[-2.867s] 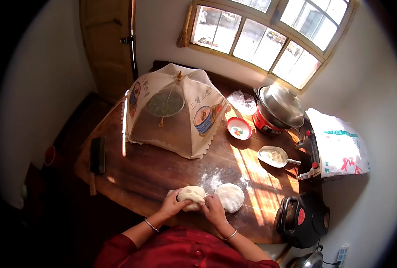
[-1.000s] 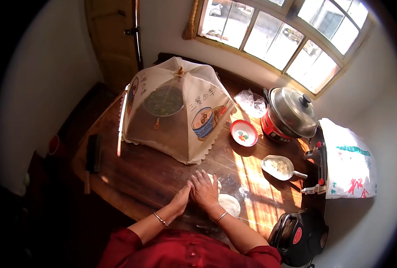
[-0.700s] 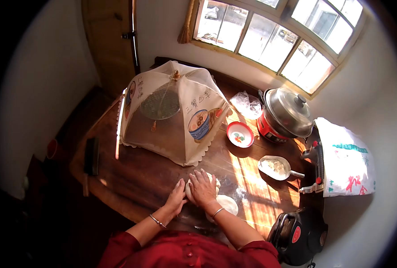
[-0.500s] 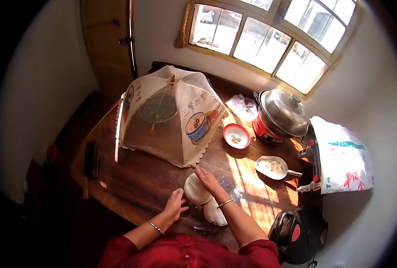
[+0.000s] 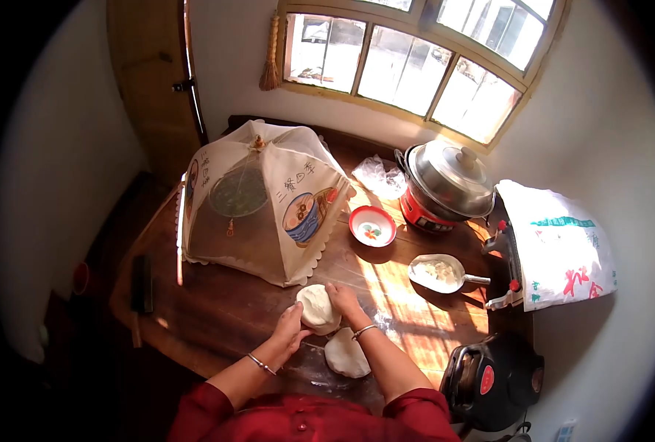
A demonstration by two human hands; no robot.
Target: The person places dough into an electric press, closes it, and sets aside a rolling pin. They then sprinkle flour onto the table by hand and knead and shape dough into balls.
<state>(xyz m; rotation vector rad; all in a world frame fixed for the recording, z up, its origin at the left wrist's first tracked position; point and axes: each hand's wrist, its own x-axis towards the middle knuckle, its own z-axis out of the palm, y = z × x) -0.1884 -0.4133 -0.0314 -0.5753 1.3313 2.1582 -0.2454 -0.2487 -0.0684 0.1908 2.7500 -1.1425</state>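
Hands have closed in on the round dough [image 5: 317,306] since half a second ago: left was just off its side, right lay across its upper edge; now both grip it, one each side. Wooden worktop [image 5: 224,302] runs under everything. Mesh food cover [image 5: 268,214] stands on its far left part. White printed bag [image 5: 559,247] drapes over a machine at right. Black appliance [image 5: 497,383] sits near right corner; lidded pot [image 5: 445,177] on a red base at the back, plastic bag [image 5: 381,177] beside it. Brush [image 5: 142,283] lies at the left edge. Metal scoop [image 5: 477,279] with pale contents is right of centre, red-rimmed bowl [image 5: 372,219] above it. Left hand [image 5: 290,328] half-curled, holding the dough's left edge; right hand [image 5: 344,300] half-curled, holding its right edge. Can't tell if it's lifted. Second dough piece [image 5: 346,353] lies just below, nearer the body, by the right wrist.
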